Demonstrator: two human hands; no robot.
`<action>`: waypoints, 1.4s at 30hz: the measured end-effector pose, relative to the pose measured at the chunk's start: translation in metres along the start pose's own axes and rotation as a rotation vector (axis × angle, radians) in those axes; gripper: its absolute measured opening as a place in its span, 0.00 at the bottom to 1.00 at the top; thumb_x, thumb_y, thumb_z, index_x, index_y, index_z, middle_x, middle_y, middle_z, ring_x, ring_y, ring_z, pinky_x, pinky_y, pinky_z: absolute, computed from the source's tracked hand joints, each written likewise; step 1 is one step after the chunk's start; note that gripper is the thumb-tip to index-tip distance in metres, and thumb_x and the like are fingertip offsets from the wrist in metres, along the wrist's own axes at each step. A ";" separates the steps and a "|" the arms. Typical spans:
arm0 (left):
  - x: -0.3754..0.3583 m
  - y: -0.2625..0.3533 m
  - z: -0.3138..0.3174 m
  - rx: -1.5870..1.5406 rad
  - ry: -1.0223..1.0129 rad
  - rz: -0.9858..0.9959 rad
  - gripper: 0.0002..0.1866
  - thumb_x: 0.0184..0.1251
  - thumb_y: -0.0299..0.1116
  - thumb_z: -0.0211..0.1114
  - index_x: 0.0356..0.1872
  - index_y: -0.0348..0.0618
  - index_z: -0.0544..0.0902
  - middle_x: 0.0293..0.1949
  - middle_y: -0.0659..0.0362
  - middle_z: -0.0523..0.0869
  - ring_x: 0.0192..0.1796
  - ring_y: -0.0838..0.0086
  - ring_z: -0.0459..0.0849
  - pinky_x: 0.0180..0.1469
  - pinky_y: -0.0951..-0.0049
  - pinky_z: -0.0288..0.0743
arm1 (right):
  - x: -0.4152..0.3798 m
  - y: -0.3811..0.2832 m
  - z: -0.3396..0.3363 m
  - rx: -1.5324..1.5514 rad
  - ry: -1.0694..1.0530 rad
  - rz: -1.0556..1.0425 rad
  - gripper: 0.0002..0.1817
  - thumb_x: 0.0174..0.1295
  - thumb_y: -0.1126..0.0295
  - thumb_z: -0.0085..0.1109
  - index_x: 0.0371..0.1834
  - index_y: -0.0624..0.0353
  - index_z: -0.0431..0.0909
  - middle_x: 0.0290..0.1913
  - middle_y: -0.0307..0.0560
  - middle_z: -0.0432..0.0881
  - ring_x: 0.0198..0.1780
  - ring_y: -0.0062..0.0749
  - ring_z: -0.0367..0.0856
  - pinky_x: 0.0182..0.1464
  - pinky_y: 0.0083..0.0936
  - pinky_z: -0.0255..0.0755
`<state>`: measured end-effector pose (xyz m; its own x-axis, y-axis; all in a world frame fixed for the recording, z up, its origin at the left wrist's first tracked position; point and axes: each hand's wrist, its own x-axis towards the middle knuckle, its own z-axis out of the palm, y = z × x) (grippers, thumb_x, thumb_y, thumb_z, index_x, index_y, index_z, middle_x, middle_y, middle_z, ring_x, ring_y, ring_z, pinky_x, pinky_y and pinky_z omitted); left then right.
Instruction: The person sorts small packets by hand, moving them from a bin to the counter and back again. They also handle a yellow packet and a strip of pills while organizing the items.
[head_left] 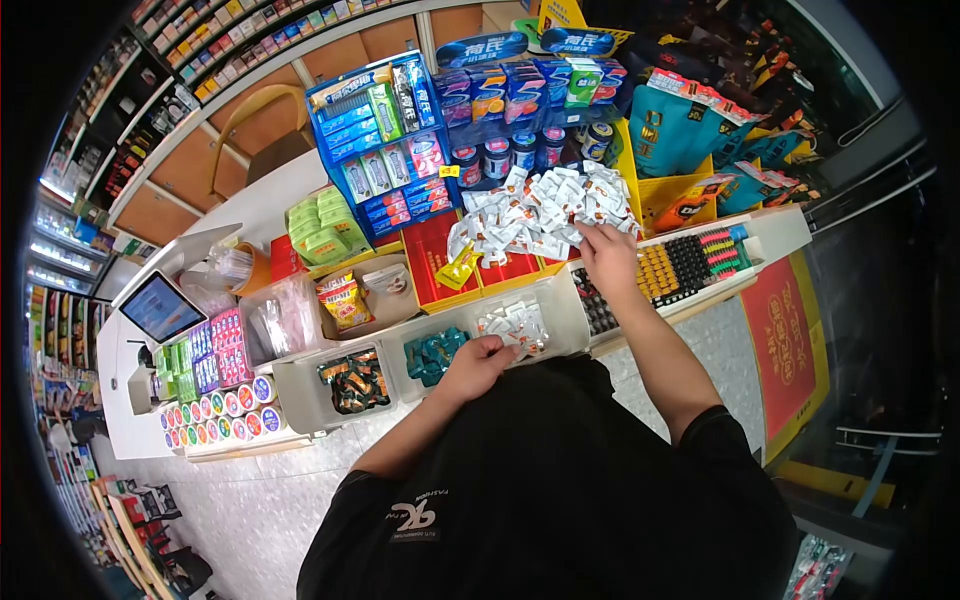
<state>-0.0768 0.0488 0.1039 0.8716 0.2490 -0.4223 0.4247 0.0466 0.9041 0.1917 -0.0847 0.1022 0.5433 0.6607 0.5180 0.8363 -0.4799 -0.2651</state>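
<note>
My left hand is over the front bin of small white packets, its thumb and fingers pressed together; a small white packet shows at the fingertips. Further right, my right hand rests its fingers at the lower right edge of a large heap of white packets; the fingers are partly spread, and what lies under their tips is hard to make out. The heap lies in a red and yellow display tray. Teal packets fill the compartment left of my left hand.
Dark wrapped packets lie in a bin at the left, near stacked round tubs. Behind stands a blue gum rack. Right of my right hand are rows of small items and teal bags. A tablet stands far left.
</note>
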 end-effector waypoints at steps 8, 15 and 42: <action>-0.001 0.006 0.000 -0.031 0.000 -0.007 0.19 0.69 0.42 0.65 0.21 0.42 0.77 0.19 0.67 0.75 0.25 0.85 0.70 0.30 0.78 0.65 | 0.004 -0.020 -0.036 0.338 0.157 0.085 0.17 0.55 0.76 0.62 0.49 0.51 0.84 0.38 0.44 0.83 0.42 0.39 0.80 0.44 0.34 0.71; 0.007 -0.004 0.001 -0.020 0.034 0.016 0.18 0.69 0.40 0.65 0.21 0.42 0.76 0.19 0.67 0.75 0.25 0.85 0.71 0.30 0.79 0.65 | -0.019 -0.085 -0.060 0.766 -0.072 0.094 0.09 0.58 0.72 0.65 0.42 0.58 0.85 0.26 0.43 0.78 0.23 0.29 0.74 0.28 0.24 0.68; 0.000 0.002 0.009 -0.312 0.328 0.187 0.19 0.70 0.31 0.64 0.19 0.45 0.68 0.20 0.71 0.69 0.26 0.87 0.62 0.29 0.79 0.59 | -0.010 0.013 -0.029 -0.012 -0.117 0.308 0.25 0.50 0.60 0.70 0.53 0.55 0.81 0.54 0.54 0.80 0.57 0.51 0.76 0.63 0.47 0.66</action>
<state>-0.0739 0.0402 0.1056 0.7815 0.5702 -0.2533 0.1309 0.2471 0.9601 0.1950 -0.1149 0.1171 0.7760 0.5446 0.3181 0.6307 -0.6738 -0.3849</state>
